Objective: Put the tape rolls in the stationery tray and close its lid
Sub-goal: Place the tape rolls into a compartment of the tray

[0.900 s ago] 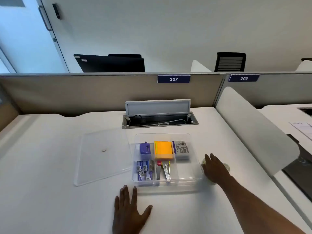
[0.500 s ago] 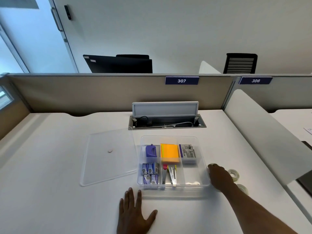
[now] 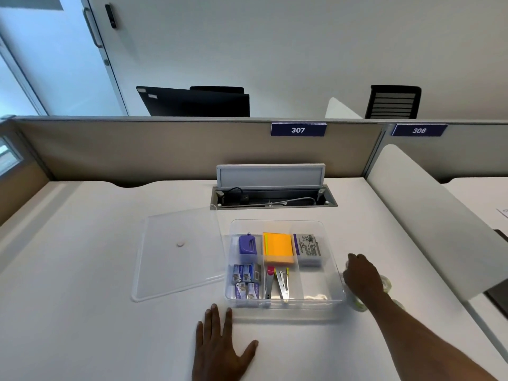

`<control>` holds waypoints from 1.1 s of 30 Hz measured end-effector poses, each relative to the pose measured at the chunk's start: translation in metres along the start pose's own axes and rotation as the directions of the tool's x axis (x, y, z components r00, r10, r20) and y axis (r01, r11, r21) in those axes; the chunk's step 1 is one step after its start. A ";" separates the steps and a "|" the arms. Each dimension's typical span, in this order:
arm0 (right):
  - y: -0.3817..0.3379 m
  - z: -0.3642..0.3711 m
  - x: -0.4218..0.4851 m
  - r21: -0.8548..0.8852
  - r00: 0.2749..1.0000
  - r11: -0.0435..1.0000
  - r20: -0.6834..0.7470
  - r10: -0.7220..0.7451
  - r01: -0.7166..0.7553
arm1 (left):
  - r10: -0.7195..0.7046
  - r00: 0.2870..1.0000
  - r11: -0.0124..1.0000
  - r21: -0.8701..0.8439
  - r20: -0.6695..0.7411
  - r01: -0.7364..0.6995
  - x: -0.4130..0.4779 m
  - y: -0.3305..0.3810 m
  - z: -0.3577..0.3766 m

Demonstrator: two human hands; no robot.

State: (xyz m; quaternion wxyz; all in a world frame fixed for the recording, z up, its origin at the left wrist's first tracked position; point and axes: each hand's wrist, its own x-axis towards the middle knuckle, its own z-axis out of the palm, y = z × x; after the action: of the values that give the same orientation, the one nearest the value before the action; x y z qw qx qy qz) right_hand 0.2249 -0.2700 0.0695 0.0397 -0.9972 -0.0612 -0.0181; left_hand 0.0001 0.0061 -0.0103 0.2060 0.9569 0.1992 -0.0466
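Two hands are in my view over the white desk (image 3: 82, 270). My left hand (image 3: 220, 350) lies flat on the desktop, fingers spread, palm down, holding nothing, just in front of the near left corner of the clear stationery tray (image 3: 283, 225). My right hand (image 3: 360, 277) reaches past the tray's right wall, knuckles up, resting over the tape rolls (image 3: 386, 283) that sit on the desk just beside the tray. I cannot tell whether the fingers have closed on a roll; the hand hides them. One roll shows past the hand on its far side, another (image 3: 358, 303) peeks out beneath the wrist, and a third (image 3: 398, 303) lies behind the forearm.

The tray stands open. Its left compartments hold a purple item (image 3: 248, 244) and small staple boxes (image 3: 247, 281); the middle ones an orange notepad (image 3: 278, 248) and staplers (image 3: 277, 283); the far right one a grey box (image 3: 308, 247). Its clear lid (image 3: 178, 253) lies flat on the desk, touching the tray's left side.
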 end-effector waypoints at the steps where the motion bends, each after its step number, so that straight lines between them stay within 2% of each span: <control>1: -0.003 -0.004 0.003 0.045 0.999 0.999 -0.023 -0.022 0.023 | -0.001 1.000 1.000 0.006 -0.009 0.001 0.000 -0.001 0.001; 5: -0.018 -0.022 0.012 0.229 0.991 0.972 -0.130 -0.021 0.051 | 0.002 0.999 1.000 0.017 -0.033 -0.002 0.001 -0.002 0.006; 8: -0.032 -0.026 0.010 0.276 0.978 0.943 -0.150 -0.148 0.185 | -0.002 1.000 1.000 0.012 -0.026 0.003 0.000 -0.002 0.005; 10: -0.041 -0.027 0.008 0.298 0.964 0.917 -0.078 -0.255 0.266 | -0.005 1.000 1.000 0.018 -0.009 0.005 -0.001 -0.002 0.002; 14: -0.055 -0.018 0.000 0.323 0.931 0.896 0.095 -0.353 0.306 | 0.006 1.000 1.000 0.004 0.002 -0.006 -0.003 -0.001 -0.001; 18: -0.063 -0.003 -0.008 0.277 0.909 0.911 0.199 -0.365 0.305 | 0.015 1.000 1.000 -0.009 0.004 -0.015 -0.002 -0.002 0.000; 23: -0.067 0.014 -0.014 0.236 0.915 0.934 0.241 -0.324 0.269 | 0.018 1.000 1.000 -0.005 0.003 -0.018 -0.001 -0.002 0.001; 31: -0.068 0.017 -0.013 0.298 0.915 0.918 0.227 -0.334 0.261 | 0.011 1.000 1.000 -0.016 -0.013 -0.011 -0.001 0.000 -0.002; 33: -0.064 0.015 -0.013 0.301 0.929 0.919 0.185 -0.319 0.256 | 0.015 0.999 1.000 0.006 -0.030 -0.015 -0.001 0.000 -0.001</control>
State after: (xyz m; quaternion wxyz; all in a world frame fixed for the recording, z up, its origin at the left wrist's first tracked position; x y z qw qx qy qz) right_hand 0.2045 -0.2066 0.0595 0.1656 -0.9575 -0.2139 0.1005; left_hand -0.0006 0.0063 -0.0091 0.2008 0.9595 0.1950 -0.0310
